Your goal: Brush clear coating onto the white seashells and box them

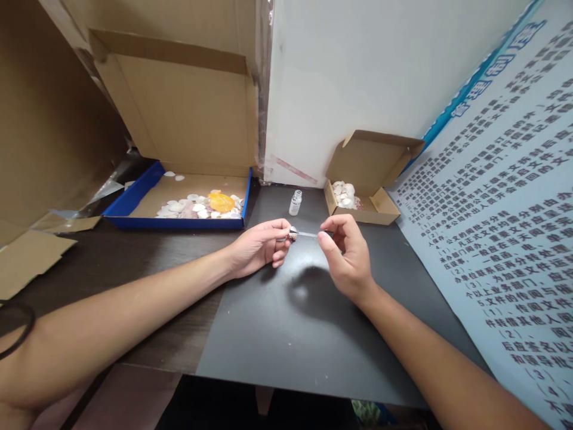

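Small shell-like piece [293, 233] at the left grip [258, 248]
The left grip pinches it, likely light and brittle, best held by its rim; just to its right, the right grip [349, 258] pinches a slim tool [308, 234], probably stiff.

a single head-worn camera looks forward and down from the person's side of the table, over the near edge of the grey mat [268, 340]. the left hand [255, 249] and right hand [351, 260] sit close to the middle of the view, their forearms running in from the lower corners. the sight line slopes to the blue-sided box [179, 223] and small cardboard box [373, 216] farther off, the white wall panel [349, 71] behind, the chinese-text poster [514, 209] slanting along the right
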